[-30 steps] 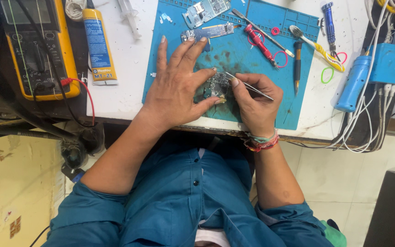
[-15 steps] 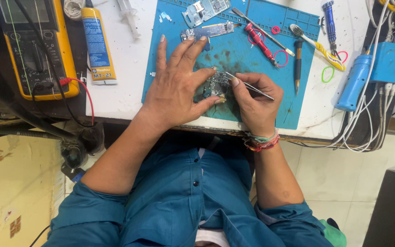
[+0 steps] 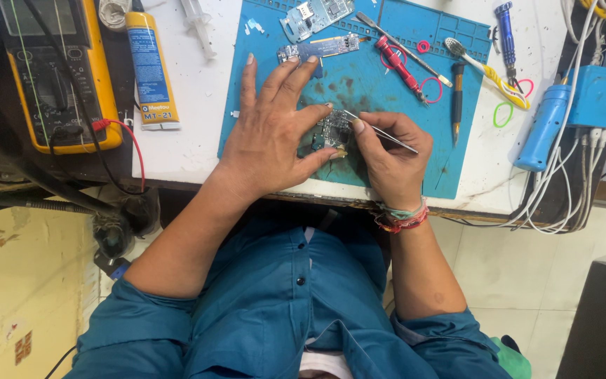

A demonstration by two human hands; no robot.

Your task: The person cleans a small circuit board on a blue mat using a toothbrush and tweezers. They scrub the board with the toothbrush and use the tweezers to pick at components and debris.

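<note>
Two hands on small circuit board (image 3: 331,133), near bench's front edge: we see left hand (image 3: 271,137) fingers pinching its left side; right hand (image 3: 387,154) fingers closed on tweezers (image 3: 381,131), tips pointing left onto board.

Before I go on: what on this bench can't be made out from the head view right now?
- Tweezers tips on the small circuit board: too small to tell what they grip.
- Board's left edge: hidden under the left hand.
- Rear of the tweezers: covered by the right hand.
- Multimeter and the upper circuit board: cut off by the top edge.
- Cables at right: ends run out of frame.
</note>
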